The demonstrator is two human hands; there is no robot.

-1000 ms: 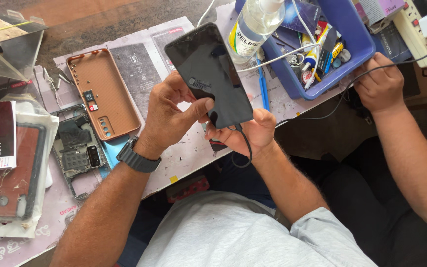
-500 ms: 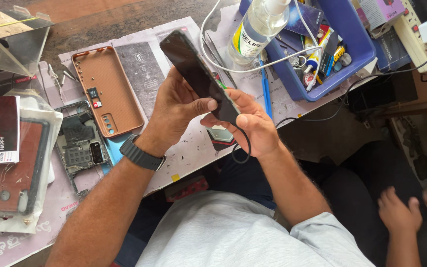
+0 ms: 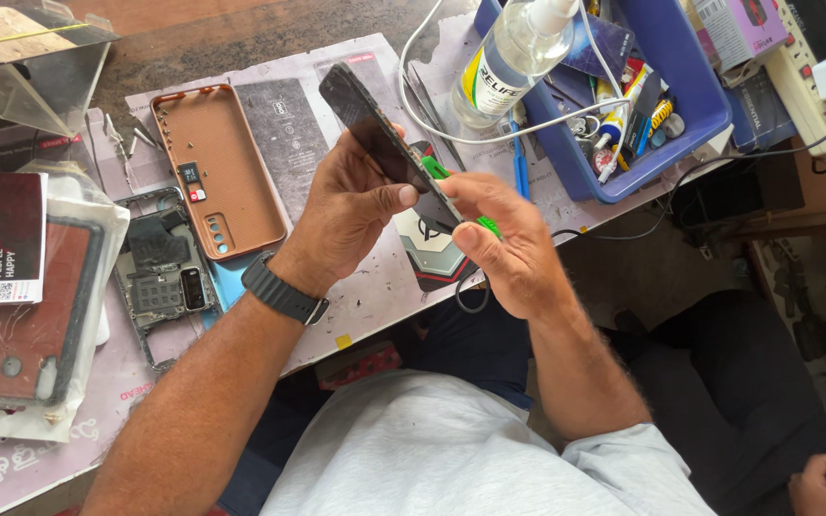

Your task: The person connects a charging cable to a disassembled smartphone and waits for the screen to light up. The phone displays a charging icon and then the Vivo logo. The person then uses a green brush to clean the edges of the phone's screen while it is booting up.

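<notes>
Left hand (image 3: pixel 351 205) grips a dark slim smartphone (image 3: pixel 384 143) edge-up; right hand (image 3: pixel 504 244) pinches a green plastic pry tool (image 3: pixel 442 172) at its seam; best worked gently.

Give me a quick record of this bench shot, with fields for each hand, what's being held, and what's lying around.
left hand: left hand holds the dark phone screen tilted on edge, thumb across its face
right hand: right hand pinches a green tool against the screen's edge
wrist: dark watch on the left wrist
on the table: brown back cover, opened phone frame
upper right: blue tray of small tools, clear bottle
other person: a hand at bottom right
</notes>
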